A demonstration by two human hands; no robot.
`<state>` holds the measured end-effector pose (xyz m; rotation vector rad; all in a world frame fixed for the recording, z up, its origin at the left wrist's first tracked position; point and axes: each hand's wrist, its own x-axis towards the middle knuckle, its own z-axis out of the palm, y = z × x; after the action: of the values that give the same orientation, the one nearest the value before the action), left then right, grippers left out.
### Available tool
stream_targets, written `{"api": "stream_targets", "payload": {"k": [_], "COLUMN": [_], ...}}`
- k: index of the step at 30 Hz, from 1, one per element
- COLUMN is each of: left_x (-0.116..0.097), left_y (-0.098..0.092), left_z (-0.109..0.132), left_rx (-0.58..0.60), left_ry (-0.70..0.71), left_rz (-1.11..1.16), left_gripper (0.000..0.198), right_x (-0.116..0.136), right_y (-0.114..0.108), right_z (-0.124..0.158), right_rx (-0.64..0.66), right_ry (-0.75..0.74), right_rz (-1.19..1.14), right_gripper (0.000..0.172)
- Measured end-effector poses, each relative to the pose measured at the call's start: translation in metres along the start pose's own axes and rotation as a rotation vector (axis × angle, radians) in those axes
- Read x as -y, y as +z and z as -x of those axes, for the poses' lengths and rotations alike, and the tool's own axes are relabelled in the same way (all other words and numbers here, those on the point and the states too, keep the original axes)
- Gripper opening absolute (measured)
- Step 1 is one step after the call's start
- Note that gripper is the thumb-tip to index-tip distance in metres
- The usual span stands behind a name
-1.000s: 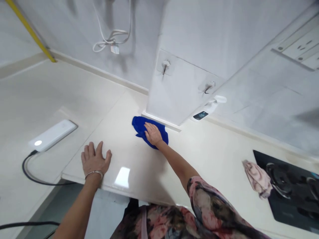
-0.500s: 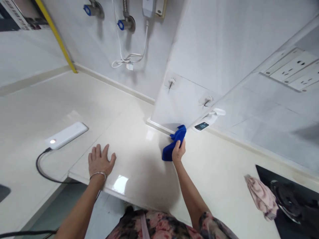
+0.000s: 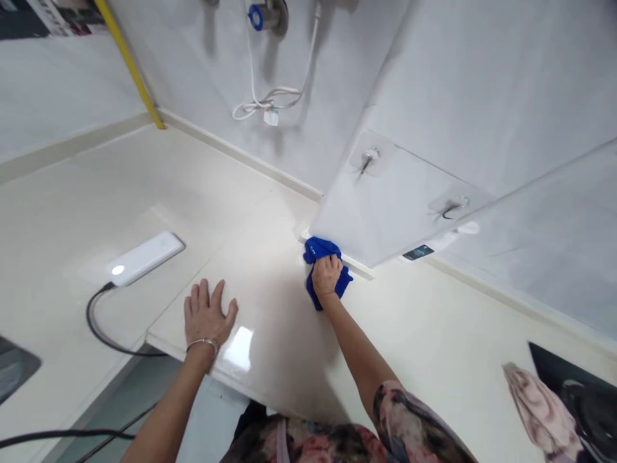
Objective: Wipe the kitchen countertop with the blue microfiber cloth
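A blue cloth [image 3: 344, 283] is bunched under my right hand [image 3: 327, 275], whose fingers are curled over it. The cloth presses against the pale ledge at the foot of the wall corner and rests partly on the cream countertop [image 3: 270, 257]. My left hand [image 3: 208, 316], with a bracelet at the wrist, lies flat on the countertop near its front edge, fingers spread. Nothing is in it. Up and to its left is a white power bank [image 3: 147, 258] with a lit spot and a black cable plugged into one end.
Two clear hooks [image 3: 369, 161] are stuck on the wall projection. A looped white cord [image 3: 270, 106] hangs below a blue-capped valve [image 3: 263, 17]. A yellow pipe [image 3: 130, 64] meets the counter at the back left. At right, a pink cloth [image 3: 544, 411] lies by a black cooktop [image 3: 554, 363].
My right hand has slid the blue cloth left along the ledge towards the corner, and the hand now lies over it. The view has shifted; my left hand stays flat on the counter.
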<state>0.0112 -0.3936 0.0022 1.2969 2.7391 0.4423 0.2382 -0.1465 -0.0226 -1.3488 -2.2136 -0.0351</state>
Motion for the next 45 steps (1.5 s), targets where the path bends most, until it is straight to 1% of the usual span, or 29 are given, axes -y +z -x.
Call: {"api": "stream_targets", "payload": {"k": [3,8,14,16,18,19,21,24,26,28,31,34,36,38,40,42,43,44,45], "left_x": [0.0,0.003,0.007,0.007,0.008,0.008,0.008,0.007,0.006,0.005,0.005,0.003,0.001,-0.002,-0.005,-0.007,-0.008,-0.009,-0.01], "left_y": [0.0,0.0,0.003,0.004,0.004,0.003,0.002,-0.001,-0.002,-0.003,-0.005,-0.007,-0.008,-0.01,-0.012,-0.013,-0.014,-0.015,-0.016], "left_z": [0.002,0.003,0.003,0.003,0.003,0.003,0.003,0.003,0.002,0.001,0.0,0.0,0.0,0.0,0.0,0.001,0.001,0.001,0.001], "left_rx": [0.024,0.018,0.002,-0.004,-0.008,-0.009,-0.008,-0.006,-0.006,-0.006,-0.008,-0.009,-0.015,-0.022,-0.025,-0.028,-0.029,-0.027,-0.022], "left_ry": [-0.015,-0.016,-0.021,-0.018,-0.016,-0.014,-0.012,-0.014,-0.017,-0.013,-0.005,0.008,0.02,0.036,0.048,0.053,0.055,0.054,0.054], "left_rz": [-0.007,-0.006,0.028,0.031,0.027,0.026,0.025,0.036,0.049,0.057,0.052,0.05,0.06,0.077,0.093,0.1,0.1,0.098,0.096], "left_gripper": [0.067,0.067,0.066,0.066,0.066,0.065,0.065,0.065,0.065,0.065,0.066,0.067,0.067,0.069,0.069,0.069,0.07,0.07,0.07], "right_x": [0.012,0.035,0.075,0.084,0.089,0.09,0.088,0.077,0.064,0.045,0.004,-0.052,-0.095,-0.14,-0.18,-0.21,-0.221,-0.227,-0.229], "right_y": [0.009,0.024,0.045,0.047,0.044,0.041,0.032,0.02,0.012,0.003,-0.018,-0.054,-0.085,-0.119,-0.151,-0.174,-0.181,-0.183,-0.182], "right_z": [-0.007,-0.026,-0.068,-0.082,-0.089,-0.088,-0.077,-0.045,-0.02,0.003,0.037,0.078,0.115,0.158,0.2,0.229,0.236,0.237,0.232], "right_rx": [0.019,0.091,0.141,0.149,0.151,0.149,0.15,0.184,0.196,0.171,0.138,0.161,0.181,0.198,0.211,0.205,0.191,0.173,0.153], "right_ry": [-0.038,-0.16,-0.194,-0.199,-0.208,-0.216,-0.245,-0.288,-0.272,-0.218,-0.154,-0.128,-0.096,-0.034,0.068,0.217,0.302,0.385,0.459], "right_rz": [-0.025,-0.004,0.016,0.022,0.025,0.027,0.024,-0.006,-0.039,-0.052,-0.003,0.072,0.117,0.172,0.242,0.323,0.366,0.406,0.44], "right_gripper": [0.035,0.037,0.038,0.04,0.042,0.044,0.047,0.053,0.056,0.056,0.058,0.059,0.058,0.058,0.059,0.061,0.062,0.064,0.066]}}
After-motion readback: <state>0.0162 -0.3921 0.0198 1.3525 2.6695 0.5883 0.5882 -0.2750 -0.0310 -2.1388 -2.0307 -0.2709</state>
